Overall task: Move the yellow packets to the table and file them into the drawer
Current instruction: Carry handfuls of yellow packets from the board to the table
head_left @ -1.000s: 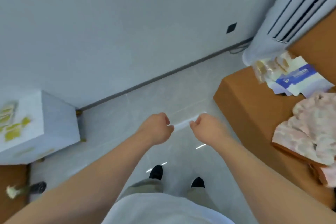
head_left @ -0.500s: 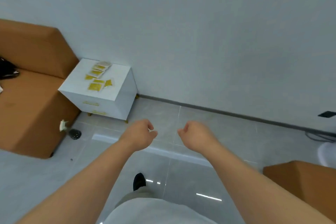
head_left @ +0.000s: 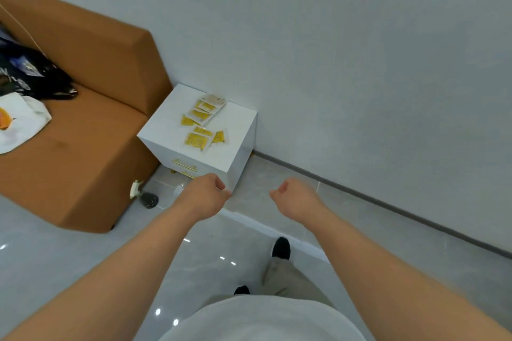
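**A:** So where's this at? The fingers (head_left: pixel 221 185) on the left hand (head_left: pixel 206 198) are curled in, and it's the same on the right hand (head_left: pixel 297 199). Both look fist-like, with nothing showing in either, and both are up in the air over the floor (head_left: pixel 83 257).

**B:** I'd call it about halfway. The yellow packets (head_left: pixel 203 124) are scattered on top of the white table (head_left: pixel 166 130), just beyond the left hand — a loose row toward the far side, a few nearer the front edge. So the "move to the table" bit looks done, as far as I can see.

**A:** And the drawer?

**B:** The drawer (head_left: pixel 184 164) looks closed, gold handle on the front, nothing filed yet. My guess at what's left: pull it open, gather the packets, drop them in. The orange sofa (head_left: pixel 83 152) left of the table has a black bag (head_left: pixel 33 75) and a white bag (head_left: pixel 19 119) on it — can't tell if more packets are over there.
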### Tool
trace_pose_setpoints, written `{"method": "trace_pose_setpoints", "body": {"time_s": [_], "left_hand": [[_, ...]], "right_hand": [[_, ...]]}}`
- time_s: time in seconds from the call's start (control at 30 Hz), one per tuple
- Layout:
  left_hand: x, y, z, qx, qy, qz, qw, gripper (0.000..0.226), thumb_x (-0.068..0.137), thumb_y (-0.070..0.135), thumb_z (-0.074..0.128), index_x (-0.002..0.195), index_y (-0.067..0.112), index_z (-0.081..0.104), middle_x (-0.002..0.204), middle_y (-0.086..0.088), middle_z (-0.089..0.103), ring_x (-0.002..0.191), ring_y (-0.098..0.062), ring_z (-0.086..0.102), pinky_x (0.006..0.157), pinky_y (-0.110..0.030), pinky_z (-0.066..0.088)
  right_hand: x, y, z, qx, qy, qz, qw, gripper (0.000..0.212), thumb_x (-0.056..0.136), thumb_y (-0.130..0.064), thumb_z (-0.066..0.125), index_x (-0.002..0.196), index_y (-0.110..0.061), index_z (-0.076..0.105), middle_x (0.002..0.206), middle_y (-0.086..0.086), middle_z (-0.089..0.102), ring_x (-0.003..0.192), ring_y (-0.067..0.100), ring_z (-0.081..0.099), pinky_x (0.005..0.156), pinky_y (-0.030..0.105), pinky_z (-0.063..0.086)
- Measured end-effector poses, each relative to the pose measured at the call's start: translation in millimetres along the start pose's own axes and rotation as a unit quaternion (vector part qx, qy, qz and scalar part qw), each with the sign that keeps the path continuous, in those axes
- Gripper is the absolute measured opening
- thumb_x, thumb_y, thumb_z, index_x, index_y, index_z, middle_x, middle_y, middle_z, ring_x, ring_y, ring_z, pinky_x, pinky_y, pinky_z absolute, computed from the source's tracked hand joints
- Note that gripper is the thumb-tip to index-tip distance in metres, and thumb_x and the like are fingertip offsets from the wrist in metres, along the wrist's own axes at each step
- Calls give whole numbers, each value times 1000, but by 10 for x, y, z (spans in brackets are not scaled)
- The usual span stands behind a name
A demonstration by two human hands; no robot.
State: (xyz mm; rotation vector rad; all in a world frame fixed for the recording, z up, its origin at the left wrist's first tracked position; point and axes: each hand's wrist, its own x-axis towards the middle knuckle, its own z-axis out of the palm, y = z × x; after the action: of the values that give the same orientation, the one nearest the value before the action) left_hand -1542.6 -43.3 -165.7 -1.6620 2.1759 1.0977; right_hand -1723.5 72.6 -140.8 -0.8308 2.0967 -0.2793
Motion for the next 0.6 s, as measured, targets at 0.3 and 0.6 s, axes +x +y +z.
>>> {"method": "trace_pose_setpoints", "body": {"time_s": [0.3, 0.6], "left_hand": [[1378, -205, -634, -32, 13, -123, 992, 21, 95, 36, 62, 105, 17, 61, 103, 0, 62, 100, -22, 60, 88, -34, 49], [2333, -476, -1217, -145, 21, -249, 957, 16, 93, 30, 66, 99, 17, 61, 97, -7, 67, 95, -28, 67, 86, -43, 59]], "right_hand": [[1885, -836, -96, 52, -74, 29, 996, 24, 99, -22, 52, 101, -3, 67, 80, 7, 56, 77, 23, 53, 69, 33, 44], [3106, -1545, -76, 138, -132, 148, 970, 11, 95, -15, 57, 88, -9, 52, 80, 9, 50, 77, 25, 51, 65, 33, 42]]}}
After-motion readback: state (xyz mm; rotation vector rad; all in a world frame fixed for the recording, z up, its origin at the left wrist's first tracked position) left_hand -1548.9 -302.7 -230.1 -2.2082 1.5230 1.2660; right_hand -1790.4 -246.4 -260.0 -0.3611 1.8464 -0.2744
